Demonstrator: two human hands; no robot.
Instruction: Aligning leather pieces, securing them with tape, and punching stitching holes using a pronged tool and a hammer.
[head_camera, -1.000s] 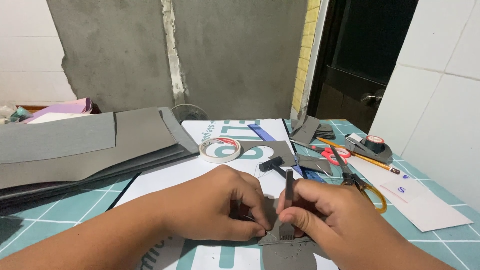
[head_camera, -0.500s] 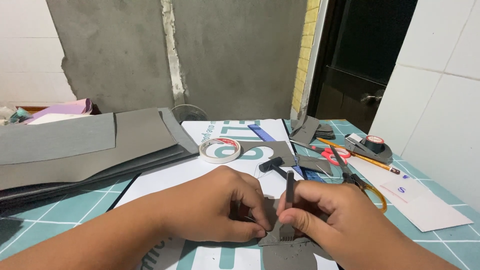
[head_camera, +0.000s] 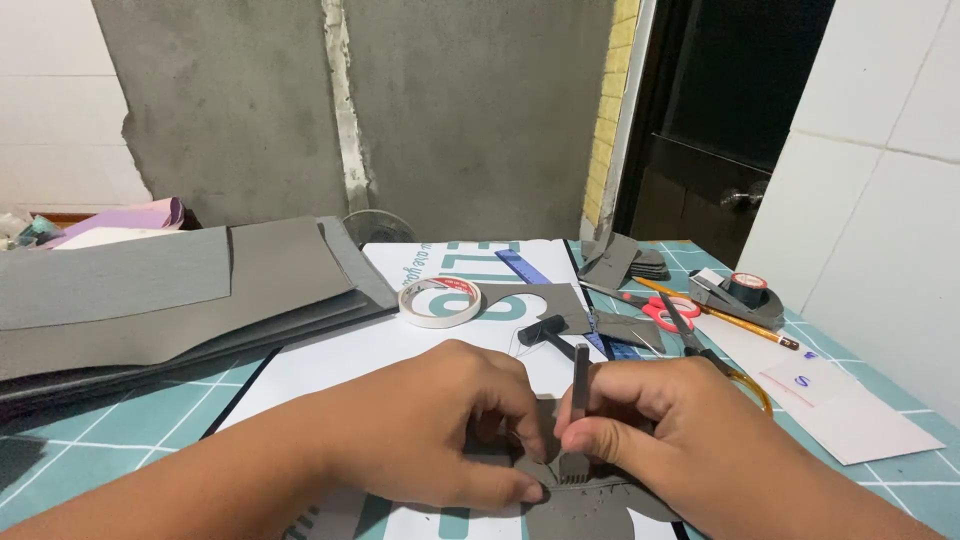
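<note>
The right hand (head_camera: 690, 440) pinches a pronged stitching chisel (head_camera: 578, 420) upright, prongs touching the grey leather piece (head_camera: 585, 500). The left hand (head_camera: 440, 430) presses that piece flat onto the white board (head_camera: 340, 360), fingertips just beside the chisel.

Dark pronged metal punch (head_camera: 579, 415) standing upright, teeth on flat grey leather piece (head_camera: 590, 500) lying on table

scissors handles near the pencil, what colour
Red, on the scissors lying beside the pencil; the head view shows them best.
</note>
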